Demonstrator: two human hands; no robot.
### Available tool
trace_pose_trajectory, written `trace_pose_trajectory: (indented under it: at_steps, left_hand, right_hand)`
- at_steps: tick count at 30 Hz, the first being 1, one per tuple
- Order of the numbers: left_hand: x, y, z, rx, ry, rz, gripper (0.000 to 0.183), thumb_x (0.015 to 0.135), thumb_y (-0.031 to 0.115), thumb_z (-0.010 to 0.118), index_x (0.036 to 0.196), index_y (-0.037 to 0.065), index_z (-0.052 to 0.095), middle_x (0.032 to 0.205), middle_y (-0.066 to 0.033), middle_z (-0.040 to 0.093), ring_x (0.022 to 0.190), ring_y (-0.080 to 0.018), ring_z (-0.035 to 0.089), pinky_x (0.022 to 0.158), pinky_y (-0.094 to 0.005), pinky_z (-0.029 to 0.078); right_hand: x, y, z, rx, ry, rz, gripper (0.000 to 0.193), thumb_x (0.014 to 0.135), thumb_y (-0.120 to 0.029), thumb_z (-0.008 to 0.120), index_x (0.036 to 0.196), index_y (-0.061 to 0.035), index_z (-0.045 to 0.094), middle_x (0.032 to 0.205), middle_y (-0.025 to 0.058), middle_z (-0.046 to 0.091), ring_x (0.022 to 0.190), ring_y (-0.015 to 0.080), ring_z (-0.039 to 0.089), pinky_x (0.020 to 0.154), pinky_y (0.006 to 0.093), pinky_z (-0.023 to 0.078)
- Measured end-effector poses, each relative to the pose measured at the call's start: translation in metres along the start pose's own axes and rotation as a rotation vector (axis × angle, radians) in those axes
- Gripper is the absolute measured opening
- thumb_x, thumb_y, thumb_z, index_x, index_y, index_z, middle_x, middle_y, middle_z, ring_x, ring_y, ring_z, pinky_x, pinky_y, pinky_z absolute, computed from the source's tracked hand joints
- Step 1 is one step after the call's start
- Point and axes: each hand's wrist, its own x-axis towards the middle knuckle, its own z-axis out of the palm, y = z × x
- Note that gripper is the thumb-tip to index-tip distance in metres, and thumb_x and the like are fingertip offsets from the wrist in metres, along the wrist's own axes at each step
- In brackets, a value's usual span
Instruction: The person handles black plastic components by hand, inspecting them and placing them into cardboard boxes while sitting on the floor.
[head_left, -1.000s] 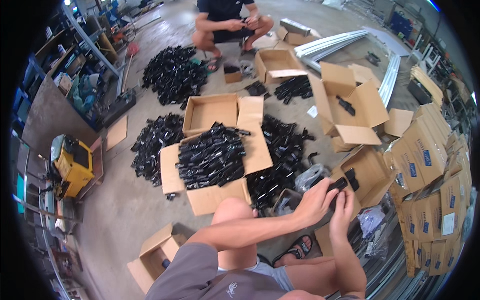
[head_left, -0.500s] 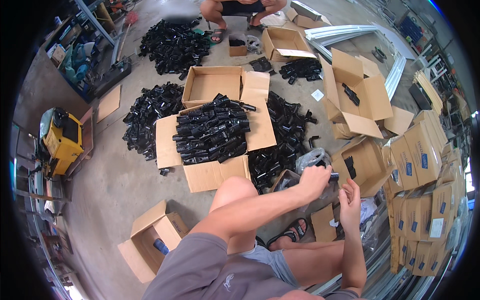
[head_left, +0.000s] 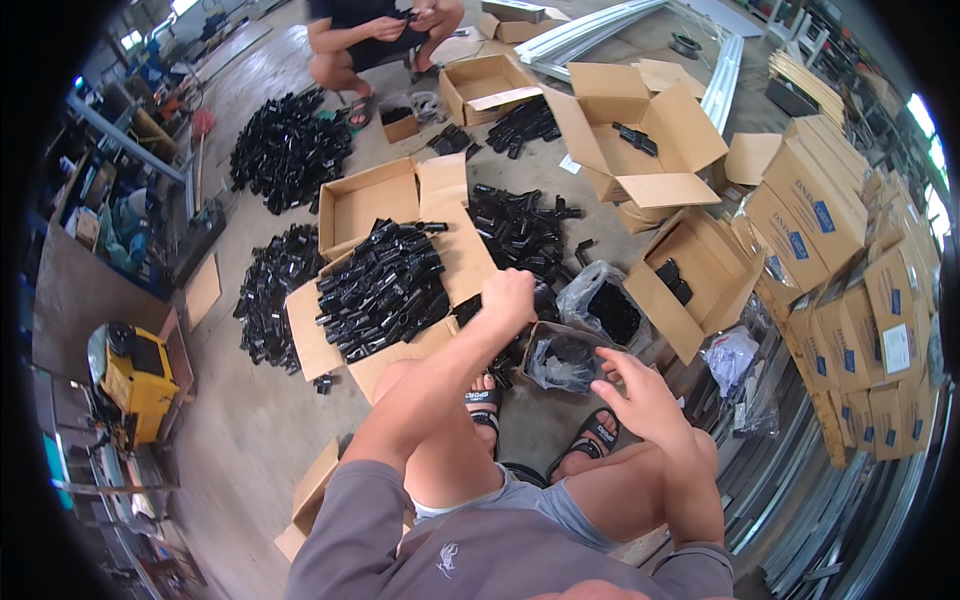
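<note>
My left hand (head_left: 509,297) reaches across over the near edge of a heap of black plastic parts (head_left: 515,225). Its fingers curl down out of sight, so whatever they hold, if anything, is hidden. My right hand (head_left: 640,396) hovers with fingers apart and nothing in them, beside a small carton lined with a clear bag (head_left: 563,358). Just beyond that carton lies an opened clear bag of small black pieces (head_left: 612,312). Left of my left hand, a cardboard box (head_left: 300,318) with spread flaps is heaped with black plastic fittings (head_left: 385,290).
An open carton (head_left: 650,300) with a few black parts stands at right, another large one (head_left: 640,165) behind it. Stacked closed cartons (head_left: 815,225) and metal profiles (head_left: 790,510) line the right side. Further black heaps (head_left: 290,150) lie at left. Another person (head_left: 385,35) sits at the far side.
My left hand has moved left, away from the open carton, where it held a black part, to the black heap. My right hand has lowered toward the bag-lined carton. The view has shifted.
</note>
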Motion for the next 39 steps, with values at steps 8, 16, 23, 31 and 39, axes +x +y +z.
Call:
trace_pose_trajectory:
  at_steps: [8,16,23,31,39]
  left_hand:
    - [0.060,-0.060,-0.073,-0.312,0.628,-0.248,0.029,0.085,0.029,0.072,0.107,0.010,0.069,0.090,-0.0111,0.074,0.084,-0.0316,0.070,0.074,-0.0404,0.054]
    - [-0.041,0.099,-0.043,-0.700,0.269,0.387,0.033,0.094,0.020,0.062,0.123,0.005,0.062,0.106,-0.0189,0.069,0.093,-0.0324,0.069,0.080,-0.0368,0.055]
    - [-0.036,0.101,0.010,-0.328,0.237,0.426,0.052,0.096,0.032,0.057,0.138,0.002,0.049,0.133,-0.0280,0.052,0.127,-0.0467,0.047,0.106,-0.0478,0.041]
    - [-0.094,0.106,-0.007,-0.211,-0.485,0.882,0.032,0.092,0.032,0.059,0.099,0.002,0.067,0.096,-0.0150,0.068,0.088,-0.0337,0.069,0.072,-0.0447,0.054]
    - [-0.125,0.087,0.017,0.010,-0.262,1.012,0.039,0.086,0.025,0.061,0.120,0.006,0.057,0.102,-0.0146,0.065,0.092,-0.0318,0.065,0.079,-0.0465,0.048]
  right_hand:
    - [-0.023,0.017,-0.017,-0.061,0.027,-0.121,0.050,0.093,-0.034,0.064,0.133,-0.0068,0.054,0.115,0.0174,0.064,0.103,0.0367,0.063,0.088,0.0432,0.050]
    - [-0.011,0.026,-0.018,0.097,0.244,-0.037,0.044,0.099,-0.030,0.057,0.132,-0.0024,0.053,0.120,0.0160,0.063,0.107,0.0312,0.064,0.090,0.0397,0.050]
    - [-0.001,0.019,-0.011,0.992,0.614,0.147,0.063,0.107,-0.041,0.040,0.149,0.0036,0.030,0.145,0.0243,0.044,0.129,0.0320,0.052,0.102,0.0366,0.045]
    - [0.000,0.038,-0.039,0.917,0.669,0.261,0.044,0.104,-0.028,0.051,0.137,0.0004,0.046,0.128,0.0153,0.059,0.113,0.0204,0.060,0.093,0.0314,0.049]
    - [0.097,0.150,-0.094,0.019,0.419,0.219,0.035,0.095,-0.028,0.062,0.115,0.0004,0.064,0.104,0.0168,0.071,0.096,0.0256,0.069,0.084,0.0361,0.053]
